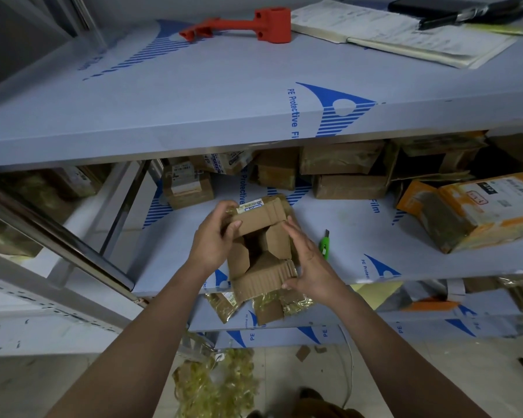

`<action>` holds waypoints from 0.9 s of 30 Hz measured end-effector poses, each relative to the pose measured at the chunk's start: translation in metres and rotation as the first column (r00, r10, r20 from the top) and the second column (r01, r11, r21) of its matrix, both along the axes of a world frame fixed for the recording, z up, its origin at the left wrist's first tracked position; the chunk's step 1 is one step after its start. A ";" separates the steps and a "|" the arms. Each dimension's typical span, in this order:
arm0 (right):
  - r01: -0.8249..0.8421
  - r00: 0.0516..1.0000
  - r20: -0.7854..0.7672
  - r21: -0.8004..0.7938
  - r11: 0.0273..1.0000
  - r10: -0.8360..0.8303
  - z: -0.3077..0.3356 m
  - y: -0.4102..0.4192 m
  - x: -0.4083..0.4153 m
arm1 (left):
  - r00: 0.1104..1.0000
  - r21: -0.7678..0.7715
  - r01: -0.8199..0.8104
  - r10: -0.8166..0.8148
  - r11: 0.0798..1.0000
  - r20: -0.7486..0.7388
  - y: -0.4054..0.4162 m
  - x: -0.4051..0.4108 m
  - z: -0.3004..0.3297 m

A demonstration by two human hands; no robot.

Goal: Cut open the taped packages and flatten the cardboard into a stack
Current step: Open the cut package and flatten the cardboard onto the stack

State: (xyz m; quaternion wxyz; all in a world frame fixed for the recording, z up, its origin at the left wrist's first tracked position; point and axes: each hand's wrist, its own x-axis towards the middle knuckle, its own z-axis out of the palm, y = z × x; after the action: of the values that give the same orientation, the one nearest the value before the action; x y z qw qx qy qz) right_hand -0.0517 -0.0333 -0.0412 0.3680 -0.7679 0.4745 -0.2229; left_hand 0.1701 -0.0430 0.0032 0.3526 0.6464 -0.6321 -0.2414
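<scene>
An opened brown cardboard box (261, 236) with its flaps spread lies near the front of the middle shelf (360, 224). My left hand (213, 242) grips its left flap, thumb curled over the top. My right hand (310, 267) holds the box's right side and front corner, fingers along the edge. A green box cutter (324, 245) lies on the shelf just right of my right hand. Several taped brown packages (341, 170) sit at the back of the shelf. Flattened cardboard pieces with yellowish tape (272, 306) lie on the shelf below.
An orange-and-white parcel (471, 212) lies at the right of the middle shelf. The top shelf carries a red plastic tool (254, 24), an open notebook (405, 34) and a dark device (453, 9). Crumpled tape (212, 384) litters the floor. A steel post (73, 242) stands left.
</scene>
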 end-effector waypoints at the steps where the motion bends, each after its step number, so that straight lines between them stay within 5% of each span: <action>1: -0.003 1.000 -0.012 0.008 1.000 0.003 0.001 -0.002 0.000 | 0.999 -0.036 0.004 -0.003 0.999 0.041 -0.003 0.001 -0.002; 5: -0.019 0.998 -0.065 0.039 0.999 0.022 0.002 -0.006 0.002 | 0.983 -0.082 -0.016 0.031 0.997 0.182 -0.006 0.004 -0.009; 9: 0.096 0.985 -0.139 -0.021 0.995 -0.098 0.003 -0.005 0.004 | 0.884 0.163 0.014 -0.089 0.987 0.460 -0.001 0.002 -0.008; 17: 0.185 0.982 0.007 0.144 0.972 -0.188 -0.007 -0.006 0.020 | 0.961 0.298 0.061 -0.137 0.953 0.242 0.003 -0.001 -0.008; 22: 0.154 0.984 0.049 0.234 0.960 -0.170 0.006 -0.014 0.014 | 0.969 0.271 -0.014 -0.054 0.962 0.242 0.003 -0.008 -0.007; 27: 0.332 0.938 0.068 0.117 0.936 -0.341 0.012 -0.014 0.030 | 0.968 0.268 -0.026 -0.043 0.963 0.247 0.002 -0.012 -0.008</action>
State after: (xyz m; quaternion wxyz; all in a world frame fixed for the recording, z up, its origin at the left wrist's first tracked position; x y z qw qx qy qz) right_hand -0.0213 -0.0468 -0.0295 0.3840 -0.6450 0.5933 -0.2908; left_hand 0.1581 -0.0407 -0.0049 0.1777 0.7109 -0.6356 -0.2431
